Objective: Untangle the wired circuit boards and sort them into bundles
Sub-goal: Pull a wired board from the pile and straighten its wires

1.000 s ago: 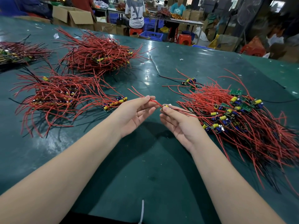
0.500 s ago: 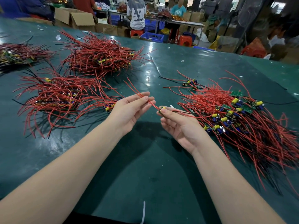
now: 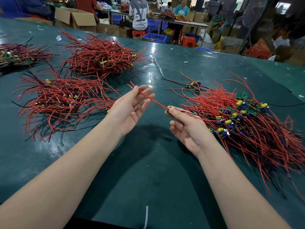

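Observation:
My right hand (image 3: 187, 130) pinches a small circuit board (image 3: 170, 110) between thumb and forefinger above the green table (image 3: 148, 171). The board's red wires (image 3: 155, 101) run up and left across the fingers of my left hand (image 3: 130, 108), which pinches them lightly near their free ends, its other fingers spread. A tangled pile of wired boards (image 3: 247, 123) lies just right of my right hand. Sorted bundles lie to the left: a near bundle (image 3: 54, 100), a far bundle (image 3: 99, 58) and one at the far left edge (image 3: 16, 53).
A single loose board with wires (image 3: 193, 84) lies beyond the tangled pile. A white cable tie (image 3: 146, 217) rests at the near table edge. Past the far edge are cardboard boxes (image 3: 77, 19), blue crates (image 3: 155, 37), red stools and seated people.
My left hand has slid up and left along the red wires, away from my right hand, and its fingers have spread. The right hand still holds the board.

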`<state>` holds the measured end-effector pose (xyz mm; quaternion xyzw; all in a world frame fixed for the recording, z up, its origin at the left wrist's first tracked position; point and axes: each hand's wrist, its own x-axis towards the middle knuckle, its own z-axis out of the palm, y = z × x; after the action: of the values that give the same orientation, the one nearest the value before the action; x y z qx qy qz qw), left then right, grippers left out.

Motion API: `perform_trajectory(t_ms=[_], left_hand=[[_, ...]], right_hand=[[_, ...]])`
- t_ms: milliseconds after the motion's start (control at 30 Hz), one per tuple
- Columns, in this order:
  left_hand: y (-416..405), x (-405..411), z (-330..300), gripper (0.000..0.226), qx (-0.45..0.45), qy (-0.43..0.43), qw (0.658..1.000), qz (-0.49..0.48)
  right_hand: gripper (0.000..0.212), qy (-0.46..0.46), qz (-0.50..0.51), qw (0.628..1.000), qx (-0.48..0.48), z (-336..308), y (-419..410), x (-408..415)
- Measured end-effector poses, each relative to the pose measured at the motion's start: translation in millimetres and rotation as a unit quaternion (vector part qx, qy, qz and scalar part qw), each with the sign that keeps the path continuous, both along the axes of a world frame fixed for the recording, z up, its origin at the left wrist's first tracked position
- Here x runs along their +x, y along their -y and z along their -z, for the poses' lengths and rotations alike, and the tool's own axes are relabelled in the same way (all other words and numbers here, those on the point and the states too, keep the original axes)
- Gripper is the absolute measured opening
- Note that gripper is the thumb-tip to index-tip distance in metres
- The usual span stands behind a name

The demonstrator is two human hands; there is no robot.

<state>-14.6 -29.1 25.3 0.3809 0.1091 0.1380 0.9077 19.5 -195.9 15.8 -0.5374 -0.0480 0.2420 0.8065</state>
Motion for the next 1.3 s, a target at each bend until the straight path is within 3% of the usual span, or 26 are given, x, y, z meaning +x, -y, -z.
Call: perform_trajectory(t_ms=[233, 400, 600, 900, 1100, 1200, 1300], left_hand=[[-1, -1, -4, 0.018, -0.038, -0.016, 0.999, -0.011], [-10, 0, -3, 0.015, -0.04, -0.011, 0.998, -0.041], [-15, 0, -5, 0.019, -0.074, 0.001, 0.996, -0.048], [-17, 0, -9, 0.019, -0.097, 0.019, 0.994, -0.045], [-22, -3, -8, 0.024, -0.166, 0.013, 0.986, 0.009], [-21, -2, -7, 0.022, -0.138, 0.006, 0.99, 0.029], [-15, 0, -3, 0.021, -0.054, -0.011, 0.997, 0.055]], right_hand=[[0.015, 0.021, -0.04, 0.999, 0.0, 2, -2, -1], [0.021, 0.005, -0.004, 1.0, -0.004, 1, 2, 1], [0.006, -0.004, 0.006, 1.0, -0.018, 1, 4, 2], [0.005, -0.02, 0.025, 0.999, -0.014, 1, 5, 5], [0.005, -0.04, 0.018, 0.999, 0.004, 1, 7, 6], [0.009, -0.051, 0.012, 0.999, 0.008, 1, 7, 6], [0.008, -0.053, 0.009, 0.998, 0.013, 2, 5, 7]])
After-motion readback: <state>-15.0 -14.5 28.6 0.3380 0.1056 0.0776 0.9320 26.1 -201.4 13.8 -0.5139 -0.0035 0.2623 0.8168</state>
